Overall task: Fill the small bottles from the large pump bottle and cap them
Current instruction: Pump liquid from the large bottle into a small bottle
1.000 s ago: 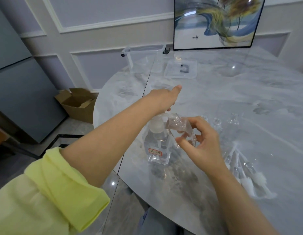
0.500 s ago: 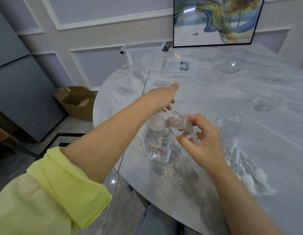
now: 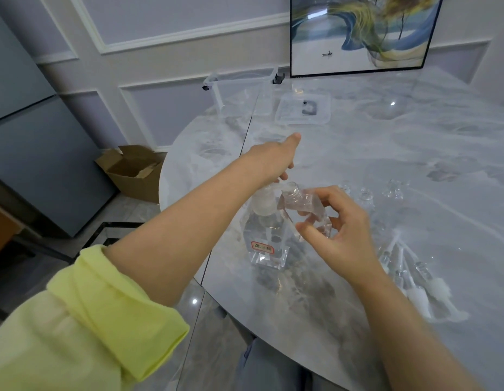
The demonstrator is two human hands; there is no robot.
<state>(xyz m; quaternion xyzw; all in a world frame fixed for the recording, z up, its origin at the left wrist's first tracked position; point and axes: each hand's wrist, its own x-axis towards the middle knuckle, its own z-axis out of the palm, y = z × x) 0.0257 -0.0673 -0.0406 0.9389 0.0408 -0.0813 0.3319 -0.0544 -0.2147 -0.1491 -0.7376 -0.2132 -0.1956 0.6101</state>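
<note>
Pump bottle stands near the table's front edge. Left hand presses down on its top — fingers hidden, grip unclear. Right hand pinches 1 small bottle, tilted, mouth just beside the pump.

The small bottle in the right hand has tilted further: a second ago its neck pointed up and left, clear of the pump bottle; now its open mouth lies close under the pump's spout. The left hand, on top of the pump head, has shifted only slightly. The right hand has risen a little toward the pump.
</note>
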